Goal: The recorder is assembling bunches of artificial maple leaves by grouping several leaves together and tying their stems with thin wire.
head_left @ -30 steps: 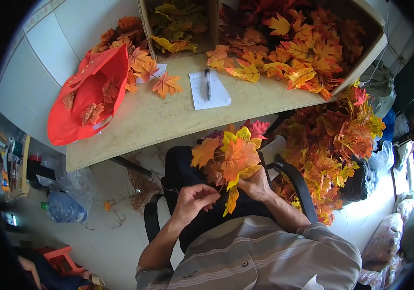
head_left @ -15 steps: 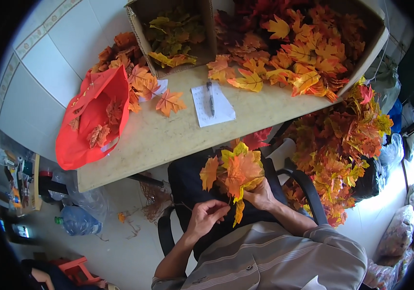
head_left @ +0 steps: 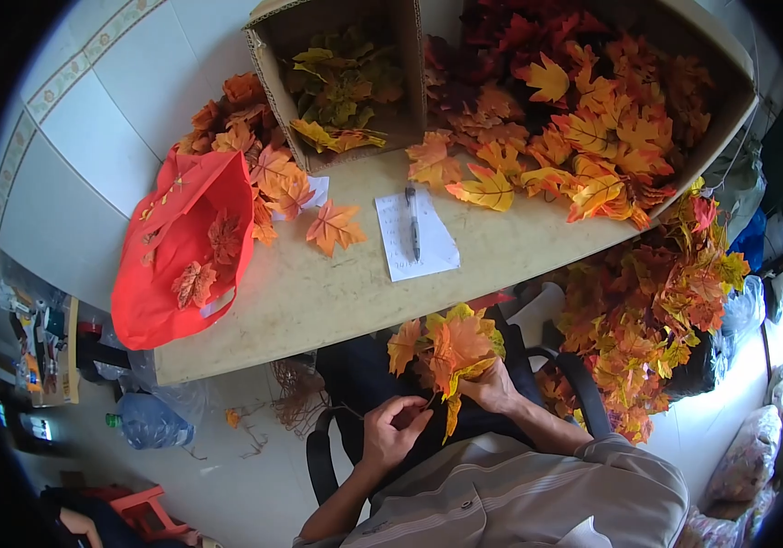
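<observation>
Right hand (head_left: 494, 388) gripping a bunch of orange and yellow fake leaves (head_left: 446, 352) over the lap, below the counter (head_left: 318, 301) edge. Left hand (head_left: 391, 434) just beside, fingers curled narrow around a thin stem. Bunch part-built, seemingly; heaps of loose leaves (head_left: 592, 155) left on the counter.

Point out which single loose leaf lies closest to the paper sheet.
The orange maple leaf lying alone on the table, just left of the paper sheet.

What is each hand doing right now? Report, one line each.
Left hand: fingers curled at the stem end of the leaf bunch; its grip cannot be told.
Right hand: closed on the leaf bunch, holding it up.
</observation>
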Available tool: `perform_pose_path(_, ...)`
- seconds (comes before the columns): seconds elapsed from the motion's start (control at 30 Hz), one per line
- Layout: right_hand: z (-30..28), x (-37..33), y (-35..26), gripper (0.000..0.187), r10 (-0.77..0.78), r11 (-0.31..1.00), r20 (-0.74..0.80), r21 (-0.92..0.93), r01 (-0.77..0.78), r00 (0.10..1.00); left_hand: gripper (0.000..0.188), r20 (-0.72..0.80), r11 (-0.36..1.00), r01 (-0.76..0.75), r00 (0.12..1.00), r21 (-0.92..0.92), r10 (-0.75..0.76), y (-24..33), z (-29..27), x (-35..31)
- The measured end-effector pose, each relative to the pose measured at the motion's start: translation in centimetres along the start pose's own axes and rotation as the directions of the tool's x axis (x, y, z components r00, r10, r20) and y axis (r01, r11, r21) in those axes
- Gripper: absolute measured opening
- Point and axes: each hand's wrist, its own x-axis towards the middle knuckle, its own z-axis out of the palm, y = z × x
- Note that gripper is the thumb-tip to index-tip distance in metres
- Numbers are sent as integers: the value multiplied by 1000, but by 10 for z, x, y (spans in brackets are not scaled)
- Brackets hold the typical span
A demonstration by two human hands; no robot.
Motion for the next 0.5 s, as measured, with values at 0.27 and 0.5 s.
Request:
perform_pose_path(0.27,-6,13,7,24,22,998,-70,-65,-26,997,14,-173,924,-234,940,303,295,13,4,22)
perform_pose_path(0.5,-9,18,-3,14,122,980,-93,-144,-135,988,13,-35,791,-377,894,483,447,0,5,34)
